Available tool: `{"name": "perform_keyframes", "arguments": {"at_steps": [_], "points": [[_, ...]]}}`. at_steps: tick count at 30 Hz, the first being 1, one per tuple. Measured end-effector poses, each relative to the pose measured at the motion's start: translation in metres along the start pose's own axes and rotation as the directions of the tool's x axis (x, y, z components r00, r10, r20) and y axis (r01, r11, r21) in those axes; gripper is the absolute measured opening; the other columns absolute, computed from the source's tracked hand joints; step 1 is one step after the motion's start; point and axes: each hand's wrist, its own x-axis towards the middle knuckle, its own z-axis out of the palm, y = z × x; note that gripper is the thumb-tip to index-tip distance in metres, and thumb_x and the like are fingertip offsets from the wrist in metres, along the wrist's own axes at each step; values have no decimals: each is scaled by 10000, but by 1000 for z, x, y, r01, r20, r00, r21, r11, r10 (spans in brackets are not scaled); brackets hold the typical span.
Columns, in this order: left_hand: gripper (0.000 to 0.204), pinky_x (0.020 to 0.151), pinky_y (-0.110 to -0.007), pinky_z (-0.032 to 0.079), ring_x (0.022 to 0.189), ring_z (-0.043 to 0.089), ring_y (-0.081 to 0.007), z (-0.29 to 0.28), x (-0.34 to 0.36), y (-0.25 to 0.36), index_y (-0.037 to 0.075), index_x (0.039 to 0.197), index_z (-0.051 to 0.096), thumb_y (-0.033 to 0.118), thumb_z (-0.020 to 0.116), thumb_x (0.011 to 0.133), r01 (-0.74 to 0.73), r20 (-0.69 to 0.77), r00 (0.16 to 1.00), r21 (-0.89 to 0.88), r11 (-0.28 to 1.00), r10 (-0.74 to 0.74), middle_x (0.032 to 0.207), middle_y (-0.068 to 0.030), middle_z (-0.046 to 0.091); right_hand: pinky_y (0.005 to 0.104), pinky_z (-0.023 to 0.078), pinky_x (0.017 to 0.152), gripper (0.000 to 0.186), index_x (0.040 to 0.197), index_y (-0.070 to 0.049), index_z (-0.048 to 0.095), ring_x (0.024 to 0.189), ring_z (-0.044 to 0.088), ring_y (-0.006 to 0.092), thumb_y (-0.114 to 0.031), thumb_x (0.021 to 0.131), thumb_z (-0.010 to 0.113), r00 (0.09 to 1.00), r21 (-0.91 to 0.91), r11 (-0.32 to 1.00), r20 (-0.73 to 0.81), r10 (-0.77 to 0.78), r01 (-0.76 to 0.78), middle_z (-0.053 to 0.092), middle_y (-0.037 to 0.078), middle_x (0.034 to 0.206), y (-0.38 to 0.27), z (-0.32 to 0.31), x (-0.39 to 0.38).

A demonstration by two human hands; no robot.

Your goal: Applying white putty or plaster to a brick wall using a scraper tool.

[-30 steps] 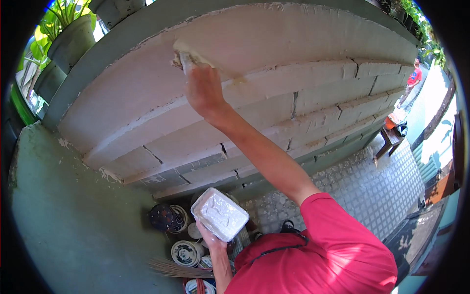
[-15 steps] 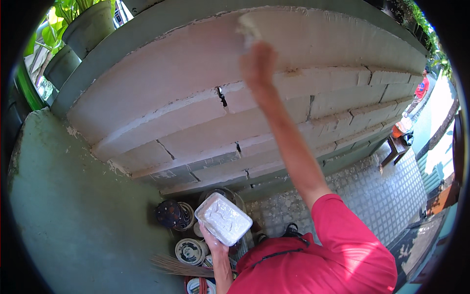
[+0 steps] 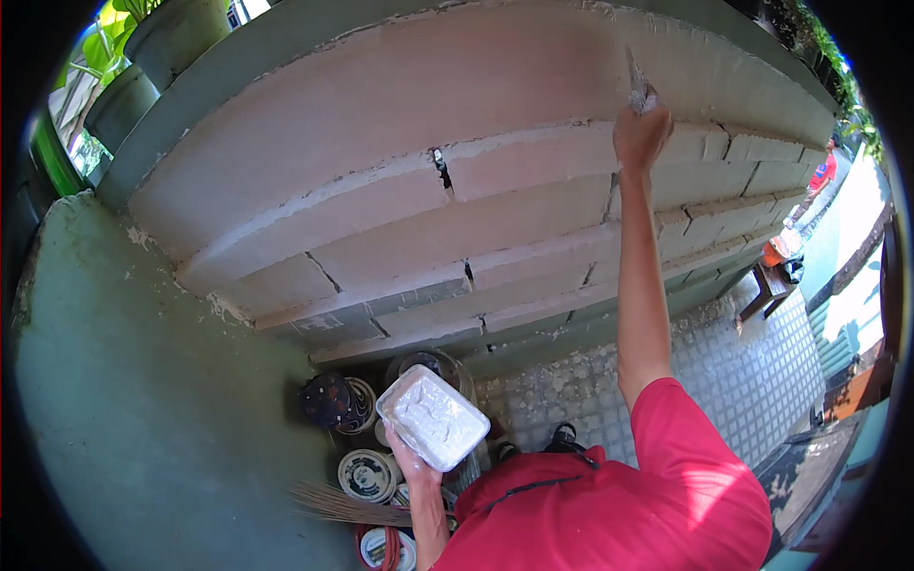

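Note:
My right hand (image 3: 643, 136), arm stretched up and to the right, is closed around the handle of a putty knife (image 3: 638, 78). The knife is smeared white, and its narrow blade points up against the top band of the block wall (image 3: 400, 105). Low down, my left hand (image 3: 415, 463) grips a white rectangular plastic tub (image 3: 388, 407) from its near left side. White paste (image 3: 438, 426) with a rough, scooped surface lies in the tub, which is tilted toward me.
Paint cans (image 3: 369, 476), a broom of thin sticks (image 3: 347, 504) and a dark speckled cap (image 3: 327, 400) crowd the corner below the tub. A green side wall (image 3: 124, 400) stands left. Potted plants (image 3: 181, 43) sit above. A wooden bench (image 3: 766, 290) and another person (image 3: 823, 174) are far right.
My right hand has swept the putty knife to the right along the upper wall, and its blade now shows edge-on. My left hand and the tub have hardly moved.

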Motion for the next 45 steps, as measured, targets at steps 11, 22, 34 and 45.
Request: {"name": "perform_keyframes", "arguments": {"at_steps": [11,22,34,45], "points": [[551,920,-385,510,1110,587,-255,11,13,1,88,1340,439,484,331,972,26,-3,1000,8,1000,-26,1272,-88,554,445,506,703,309,943,1,657,812,637,373,101,669,558,955,480,863,144,-258,160,630,226,789,-172,36,-131],[594,970,-410,473,1160,556,-263,-15,6,4,97,1371,415,517,296,968,18,-6,1000,50,999,-17,1301,-77,537,473,471,653,195,803,55,619,714,620,421,62,609,608,991,234,972,126,-49,18,616,232,693,-125,29,-99],[591,968,-402,474,1151,561,-263,-19,7,9,94,1368,414,519,303,973,-11,-2,1000,11,1000,11,1313,-80,528,456,512,664,421,1042,3,674,727,633,398,70,631,609,829,526,821,342,-443,221,639,225,773,-198,32,-136],[581,975,-402,461,1156,553,-258,-17,12,3,91,1366,415,508,292,980,37,41,998,46,998,-39,1315,-79,525,393,538,561,62,743,-32,642,660,670,291,-86,742,611,543,272,565,158,-825,779,633,143,678,-172,56,-92]]}}
